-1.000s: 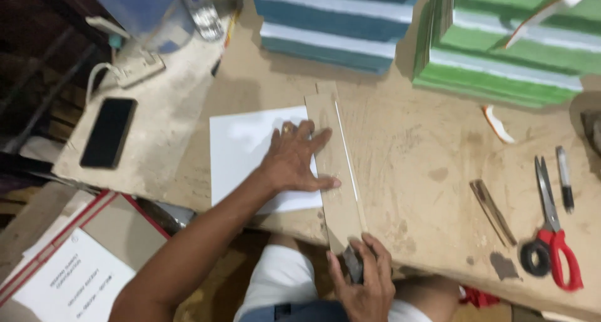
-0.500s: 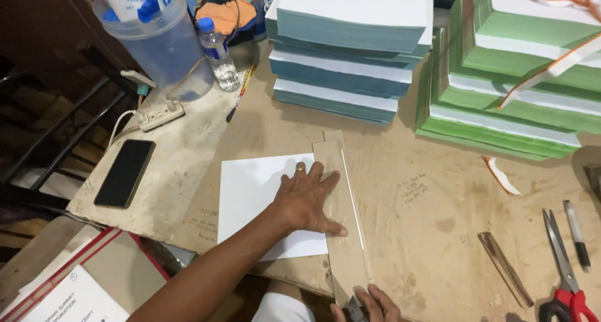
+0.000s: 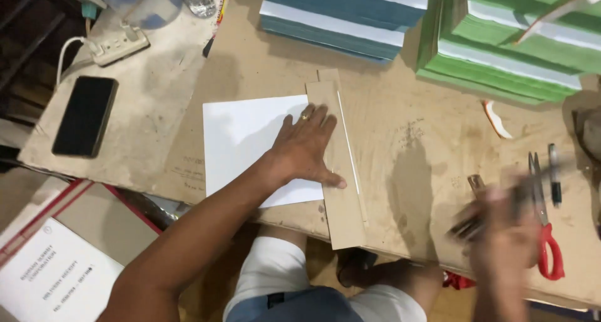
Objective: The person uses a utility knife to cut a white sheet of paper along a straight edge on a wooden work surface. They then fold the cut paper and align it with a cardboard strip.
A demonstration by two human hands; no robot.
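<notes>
Head view: left hand (image 3: 303, 150) lies flat, fingers spread and released, palm down across the right edge of a white paper sheet (image 3: 247, 137) and onto a long cardboard strip (image 3: 338, 172). Thumb tip rests on the strip. A ring shows on one finger. The strip runs along the sheet's right edge and overhangs the near edge of the worktop (image 3: 407, 134); a thin pale line runs down its length.

Right hand (image 3: 504, 234) is motion-blurred over the right side of the worktop, well apart from the strip. Something dark shows at its fingers, too smeared to identify; cannot tell if the fingers are clenched or released. Just beside it: red-handled scissors (image 3: 546, 219), a black pen (image 3: 554, 172).

Far edge: teal paper stacks (image 3: 341, 18), green paper stacks (image 3: 507, 53). Left side: black phone (image 3: 84, 115), white power strip (image 3: 119, 45).
</notes>
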